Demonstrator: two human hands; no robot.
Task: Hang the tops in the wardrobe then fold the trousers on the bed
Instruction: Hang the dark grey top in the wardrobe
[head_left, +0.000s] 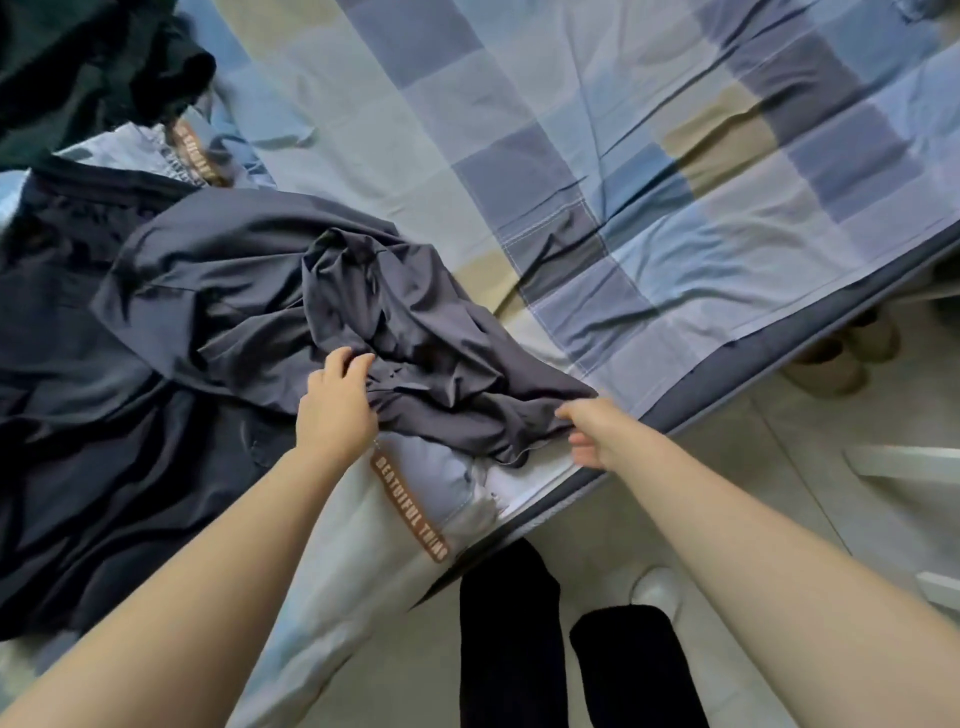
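At mid-frame on the bed (675, 156), our left hand (335, 402) and right hand (589, 434) pinch the crumpled grey garment (363, 312), which looks light, limp and slippery, best held by its hem.

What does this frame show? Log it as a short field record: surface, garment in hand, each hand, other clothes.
surface: bed with checked sheet
garment in hand: grey garment, crumpled, near bed edge
left hand: grips the grey fabric
right hand: pinches its hem at bed edge
other clothes: navy garment at left; pale jeans with brown tag under the grey one; dark green garment at top left
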